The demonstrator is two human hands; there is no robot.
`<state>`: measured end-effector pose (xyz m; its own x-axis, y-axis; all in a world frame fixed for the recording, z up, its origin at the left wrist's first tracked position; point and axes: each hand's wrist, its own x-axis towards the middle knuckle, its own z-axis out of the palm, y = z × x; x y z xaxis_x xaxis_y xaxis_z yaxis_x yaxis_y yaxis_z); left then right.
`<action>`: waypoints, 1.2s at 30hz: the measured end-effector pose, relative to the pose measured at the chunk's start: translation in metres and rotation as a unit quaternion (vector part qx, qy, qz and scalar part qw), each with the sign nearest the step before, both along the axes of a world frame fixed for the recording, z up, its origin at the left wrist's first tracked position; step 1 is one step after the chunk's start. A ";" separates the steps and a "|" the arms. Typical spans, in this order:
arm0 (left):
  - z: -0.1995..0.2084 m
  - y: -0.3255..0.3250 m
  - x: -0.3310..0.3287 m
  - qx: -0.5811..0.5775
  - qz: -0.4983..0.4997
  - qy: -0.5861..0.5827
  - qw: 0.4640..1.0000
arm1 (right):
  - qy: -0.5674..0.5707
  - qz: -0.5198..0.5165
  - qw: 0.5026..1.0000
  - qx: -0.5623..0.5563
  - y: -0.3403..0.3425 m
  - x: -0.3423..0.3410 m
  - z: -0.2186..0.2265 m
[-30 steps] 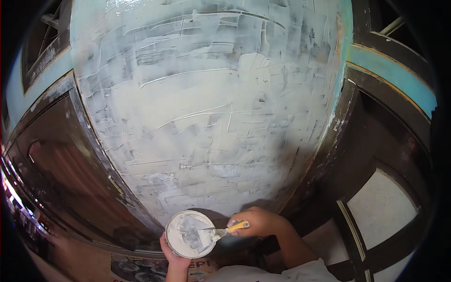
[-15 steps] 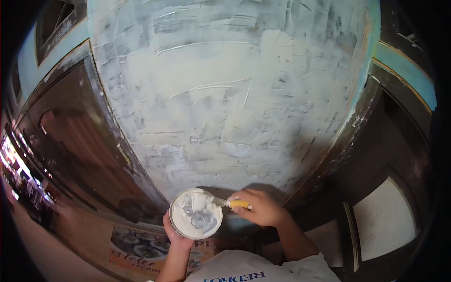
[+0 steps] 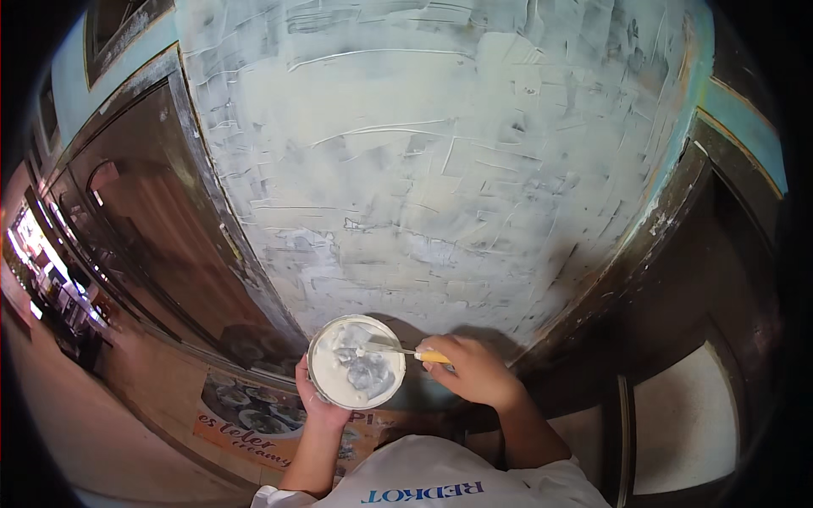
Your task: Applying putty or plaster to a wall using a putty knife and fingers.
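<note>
Tub [image 3: 389,395] probably weighty, paste [image 3: 381,374] soft; tub cupped at seven o'clock by left hand [image 3: 322,408]. Scraper [image 3: 401,350] best gripped by handle [image 3: 434,357], as in curled right hand [image 3: 476,371], three o'clock.

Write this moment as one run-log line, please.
Left hand: holds tub; right hand: grips putty knife, blade at tub mouth; wall: patchy coating

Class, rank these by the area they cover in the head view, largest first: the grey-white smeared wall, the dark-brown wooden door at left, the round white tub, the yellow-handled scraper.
1. Wall
2. Door
3. Tub
4. Scraper, partly covered by the right hand
</note>
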<state>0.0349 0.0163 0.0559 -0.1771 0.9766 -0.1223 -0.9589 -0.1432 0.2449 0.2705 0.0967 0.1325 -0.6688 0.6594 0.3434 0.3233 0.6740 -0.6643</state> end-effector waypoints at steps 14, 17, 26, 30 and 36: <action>0.003 0.007 0.027 -0.006 0.083 0.015 0.996 | -0.120 0.013 0.992 -0.046 0.032 0.007 0.025; -0.005 0.006 0.034 -0.002 0.087 0.019 0.996 | -0.134 0.034 0.990 -0.023 0.033 -0.004 0.024; -0.014 -0.008 0.037 0.003 0.099 -0.033 0.994 | -0.034 0.122 0.990 -0.058 0.030 -0.017 0.010; -0.017 -0.016 0.026 -0.027 0.122 -0.036 0.991 | -0.018 0.127 0.992 0.002 0.036 -0.023 -0.018; -0.019 -0.024 -0.001 0.004 0.133 -0.040 0.990 | -0.049 0.128 0.980 -0.145 0.033 -0.038 -0.019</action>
